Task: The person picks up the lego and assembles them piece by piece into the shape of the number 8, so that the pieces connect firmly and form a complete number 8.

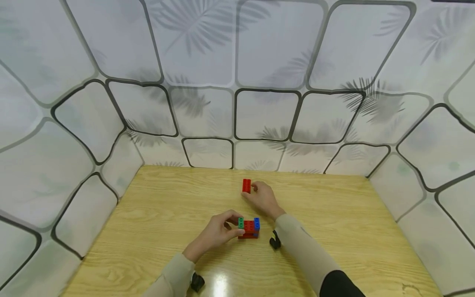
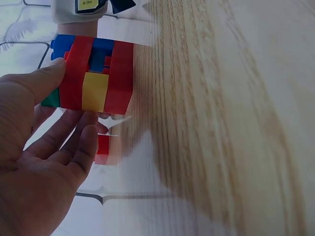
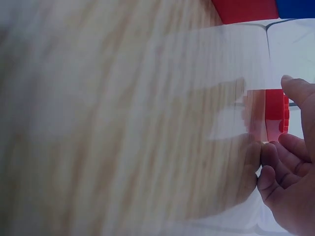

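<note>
The left hand [image 1: 219,229] holds a stacked brick build [image 1: 249,227] at its left side, thumb in front. In the left wrist view, the build [image 2: 119,78] has two red layers with yellow and blue bricks between them. A green brick [image 1: 241,222] and a blue brick [image 1: 257,223] sit on top. Farther back, a separate red brick [image 1: 246,185] stands on the table. The right hand [image 1: 264,198] is at its right side, thumb and index finger spread around its near right part. In the right wrist view, contact with this red brick [image 3: 273,114] is unclear.
The wooden table [image 1: 167,198] meets patterned white walls [image 1: 208,111] at the back and sides. Black devices are strapped on both wrists, one by the left sleeve [image 1: 197,282] and one by the right [image 1: 275,240].
</note>
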{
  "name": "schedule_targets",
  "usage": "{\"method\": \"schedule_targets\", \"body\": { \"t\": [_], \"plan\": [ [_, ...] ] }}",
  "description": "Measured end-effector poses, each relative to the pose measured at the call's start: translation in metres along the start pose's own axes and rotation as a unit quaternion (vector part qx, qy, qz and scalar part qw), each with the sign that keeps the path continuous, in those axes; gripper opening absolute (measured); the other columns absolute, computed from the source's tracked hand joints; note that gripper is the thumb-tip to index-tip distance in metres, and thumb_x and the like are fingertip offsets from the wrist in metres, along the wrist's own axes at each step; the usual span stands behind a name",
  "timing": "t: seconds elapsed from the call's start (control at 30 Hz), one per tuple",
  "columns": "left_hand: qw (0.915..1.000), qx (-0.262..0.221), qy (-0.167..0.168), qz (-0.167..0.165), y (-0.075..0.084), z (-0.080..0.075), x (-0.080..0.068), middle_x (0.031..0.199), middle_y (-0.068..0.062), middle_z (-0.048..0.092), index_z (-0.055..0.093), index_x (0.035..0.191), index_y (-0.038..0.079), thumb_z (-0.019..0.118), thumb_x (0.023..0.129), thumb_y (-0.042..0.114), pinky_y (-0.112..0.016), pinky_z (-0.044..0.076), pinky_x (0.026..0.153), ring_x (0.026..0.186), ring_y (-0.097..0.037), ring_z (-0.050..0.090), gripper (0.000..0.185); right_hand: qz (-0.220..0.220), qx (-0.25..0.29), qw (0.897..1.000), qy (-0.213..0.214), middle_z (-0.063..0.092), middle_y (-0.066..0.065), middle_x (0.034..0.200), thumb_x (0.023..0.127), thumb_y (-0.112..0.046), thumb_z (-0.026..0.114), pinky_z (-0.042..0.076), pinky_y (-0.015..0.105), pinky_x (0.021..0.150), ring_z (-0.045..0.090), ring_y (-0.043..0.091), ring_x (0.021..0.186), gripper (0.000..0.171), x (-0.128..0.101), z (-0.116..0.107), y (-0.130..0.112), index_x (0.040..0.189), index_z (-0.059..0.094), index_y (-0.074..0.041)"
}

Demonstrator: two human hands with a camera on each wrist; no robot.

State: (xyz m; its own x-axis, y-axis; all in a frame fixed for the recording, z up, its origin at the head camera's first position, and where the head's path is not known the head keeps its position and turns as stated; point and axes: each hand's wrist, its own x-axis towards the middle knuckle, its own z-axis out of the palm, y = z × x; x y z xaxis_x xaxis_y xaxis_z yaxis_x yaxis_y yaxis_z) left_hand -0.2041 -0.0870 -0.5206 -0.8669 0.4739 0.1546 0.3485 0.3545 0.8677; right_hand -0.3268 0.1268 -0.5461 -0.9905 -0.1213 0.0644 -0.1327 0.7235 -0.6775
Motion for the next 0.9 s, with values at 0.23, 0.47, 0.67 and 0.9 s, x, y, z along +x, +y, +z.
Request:
{"method": "schedule_targets", "body": {
  "t": [0.23, 0.47, 0.67, 0.9],
  "plan": [
    [1.0, -0.002, -0.003, 0.003, 0.0003, -0.0004, 0.0005, 0.114, -0.006, 0.076, 0.067, 0.126, 0.005, 0.078, 0.098, 0.025, -0.026, 0.057, 0.083, 0.105, -0.027, 0.072, 0.036, 0.014, -0.043, 0.999, -0.001, 0.067, 0.013, 0.122, 0.092, -0.053, 0.077, 0.057, 0.048, 0.095, 0.066, 0.03, 0.107, 0.067, 0.0043, 0.0058, -0.0019, 0.135, 0.066, -0.003],
    [1.0, -0.006, -0.006, 0.001, -0.001, 0.0002, 0.001, 0.113, -0.007, 0.076, 0.067, 0.126, 0.005, 0.079, 0.097, 0.026, -0.025, 0.056, 0.083, 0.105, -0.029, 0.072, 0.037, 0.004, -0.053, 0.999, 0.009, 0.065, 0.011, 0.115, 0.094, -0.044, 0.075, 0.055, 0.045, 0.09, 0.063, 0.027, 0.099, 0.057, 0.003, 0.0059, -0.0043, 0.132, 0.068, -0.003],
    [1.0, -0.002, -0.004, 0.0, -0.0023, -0.0002, 0.0014, 0.112, -0.007, 0.076, 0.067, 0.125, 0.005, 0.079, 0.097, 0.026, -0.025, 0.056, 0.082, 0.105, -0.028, 0.072, 0.037, 0.003, -0.05, 0.999, 0.011, 0.067, 0.012, 0.118, 0.093, -0.034, 0.072, 0.055, 0.047, 0.096, 0.065, 0.029, 0.105, 0.049, 0.002, 0.0035, -0.0052, 0.131, 0.069, -0.004],
    [1.0, 0.004, -0.002, -0.003, -0.0014, -0.0012, 0.0011, 0.112, -0.005, 0.076, 0.068, 0.125, 0.008, 0.079, 0.097, 0.026, -0.025, 0.056, 0.082, 0.105, -0.026, 0.072, 0.035, 0.006, -0.044, 0.999, 0.006, 0.067, 0.012, 0.121, 0.09, -0.029, 0.07, 0.054, 0.047, 0.099, 0.065, 0.029, 0.107, 0.051, 0.0024, 0.0014, -0.0064, 0.134, 0.068, -0.003]
  ]
}}
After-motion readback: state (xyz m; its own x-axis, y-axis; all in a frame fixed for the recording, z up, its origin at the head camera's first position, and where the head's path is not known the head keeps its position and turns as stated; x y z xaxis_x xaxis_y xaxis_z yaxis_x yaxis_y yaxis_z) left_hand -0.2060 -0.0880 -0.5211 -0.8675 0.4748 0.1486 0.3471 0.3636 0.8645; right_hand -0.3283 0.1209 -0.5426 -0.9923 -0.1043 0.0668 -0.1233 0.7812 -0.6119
